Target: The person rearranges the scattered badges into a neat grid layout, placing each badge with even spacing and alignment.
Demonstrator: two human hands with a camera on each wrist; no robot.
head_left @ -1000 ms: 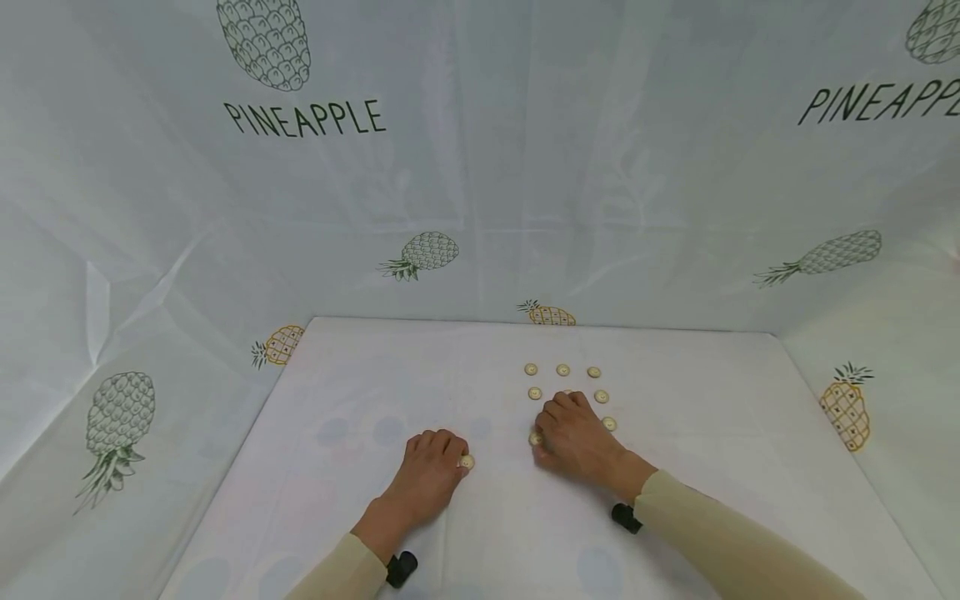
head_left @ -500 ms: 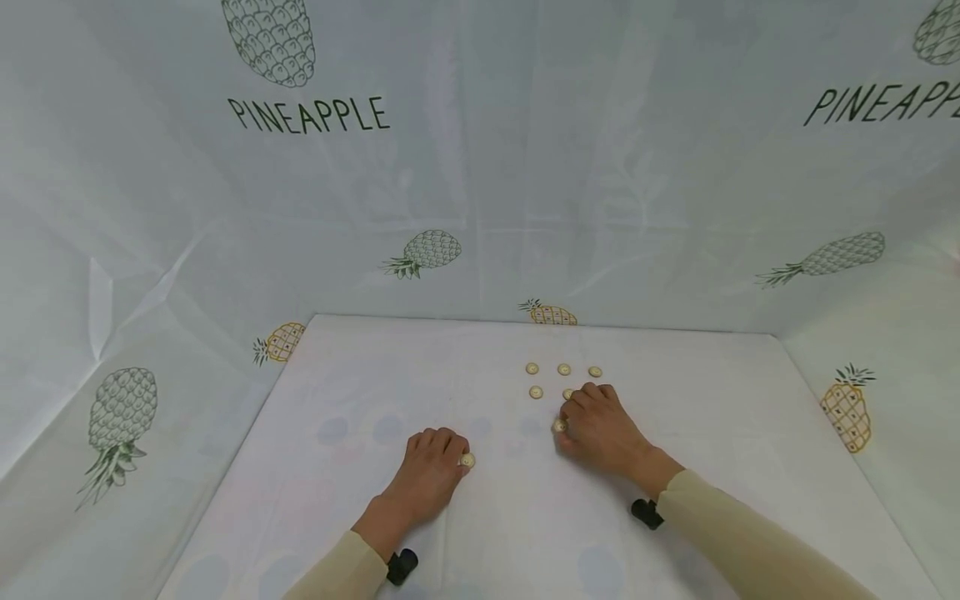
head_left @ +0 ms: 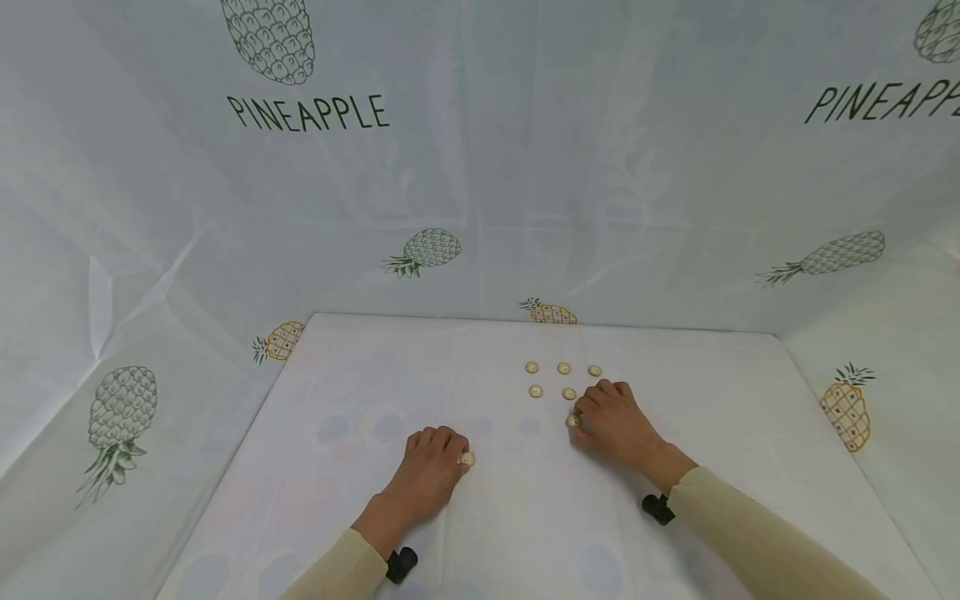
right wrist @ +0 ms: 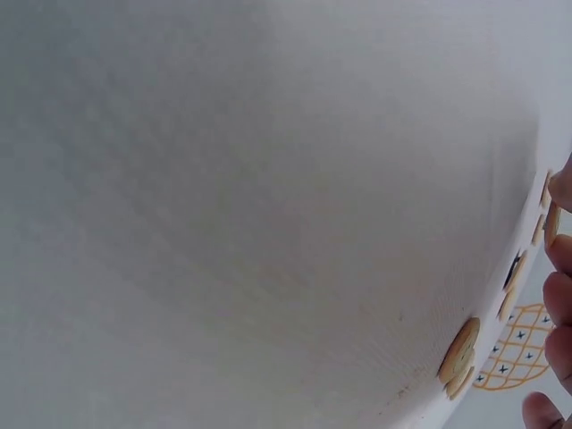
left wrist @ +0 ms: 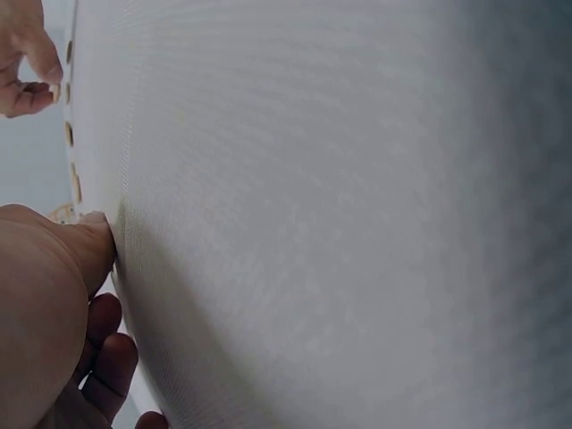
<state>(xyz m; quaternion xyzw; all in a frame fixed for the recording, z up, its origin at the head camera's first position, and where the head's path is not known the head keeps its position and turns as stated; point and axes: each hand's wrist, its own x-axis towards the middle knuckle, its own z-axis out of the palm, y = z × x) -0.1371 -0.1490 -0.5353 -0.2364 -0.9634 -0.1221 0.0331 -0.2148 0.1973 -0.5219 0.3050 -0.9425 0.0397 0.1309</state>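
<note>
Small round pale wooden buttons lie on the white-covered table. My right hand pinches one button between thumb and fingers, close over the cloth; the right wrist view shows this pinched button at its right edge. Behind that hand are a back row with a middle button and a second row with a left button and another button right by the fingertips. My left hand rests on the table farther left, its thumb and forefinger holding a button.
A white cloth printed with pineapples hangs behind and at both sides of the table. Each wrist carries a small black camera, such as the right camera. Beige sleeves cover the forearms.
My right hand has slid right with its pinched button, now covering the spot where buttons showed at the right of the group. My left hand has stayed put.
</note>
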